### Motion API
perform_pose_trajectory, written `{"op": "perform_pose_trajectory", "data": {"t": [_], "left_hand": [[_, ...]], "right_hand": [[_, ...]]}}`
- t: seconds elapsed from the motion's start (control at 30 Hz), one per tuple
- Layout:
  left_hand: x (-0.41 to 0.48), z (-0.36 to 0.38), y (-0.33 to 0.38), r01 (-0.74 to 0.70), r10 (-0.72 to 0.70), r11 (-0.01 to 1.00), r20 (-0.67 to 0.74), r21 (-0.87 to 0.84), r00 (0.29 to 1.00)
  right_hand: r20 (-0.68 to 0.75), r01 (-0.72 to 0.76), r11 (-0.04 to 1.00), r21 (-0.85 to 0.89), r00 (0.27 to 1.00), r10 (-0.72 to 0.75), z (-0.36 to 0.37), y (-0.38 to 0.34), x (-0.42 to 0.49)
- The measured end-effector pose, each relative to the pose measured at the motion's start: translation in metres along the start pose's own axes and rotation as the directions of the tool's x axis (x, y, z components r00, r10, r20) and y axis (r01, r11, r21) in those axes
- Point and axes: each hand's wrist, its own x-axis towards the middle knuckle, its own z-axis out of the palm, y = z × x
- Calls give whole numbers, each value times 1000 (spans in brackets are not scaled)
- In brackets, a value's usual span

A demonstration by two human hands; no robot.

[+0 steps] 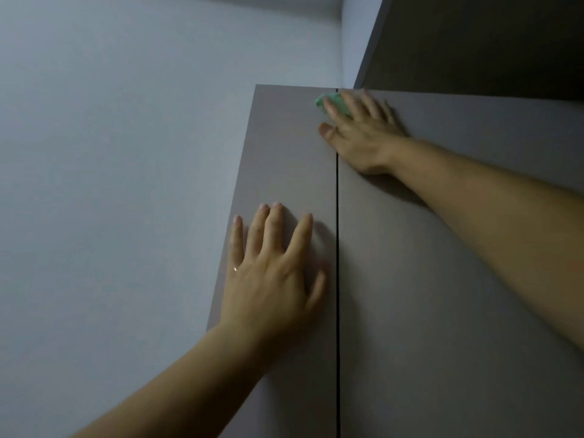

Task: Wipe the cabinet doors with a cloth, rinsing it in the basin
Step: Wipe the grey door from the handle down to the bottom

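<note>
A plain pale wall (110, 153) fills the left part of the view. Beside it stand two grey-brown cabinet doors seen from below: the left door (284, 159) and the right door (458, 311), separated by a narrow dark vertical gap (337, 279). The lower parts of both doors are cut off by the bottom edge of the view. The left hand (271, 276) lies flat on the left door, fingers spread apart, palm against the panel, holding nothing; a thin ring (235, 269) shows on one finger. Its forearm runs out of view at the bottom left. The right hand (360, 134) is pressed against the top left corner of the right door, just beside the gap, with its forearm cut off at the right edge. The green cloth (325, 101) sits under the fingers of this grip, clamped between hand and door; only a small part protrudes past the fingertips near the door's top edge, and the rest is hidden by the hand. Above the right door a darker panel (474, 42) rises; lighting is dim and its detail is hard to make out.
</note>
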Motion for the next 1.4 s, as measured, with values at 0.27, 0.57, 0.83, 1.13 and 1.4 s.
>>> {"op": "perform_pose_trajectory", "data": {"t": [0.27,0.57,0.83,1.13,1.4], "left_hand": [[24,11,15,-60,60,998,-34,-9,998],[23,14,16,-63,63,998,-47,13,997],[33,2,50,-51,51,997,0,-64,999],[46,19,74,-156,156,988,64,-2,986],[52,13,93,-65,65,997,18,28,998]], "right_hand": [[23,-63,997,-46,998,64,-11,40,12],[4,95,990,-104,995,-95,4,44,-17],[11,89,996,-32,996,-89,11,54,-41],[-8,-8,999,-42,1000,8,4,95,-41],[-2,-195,981,-1,981,195,-12,138,-20]]}}
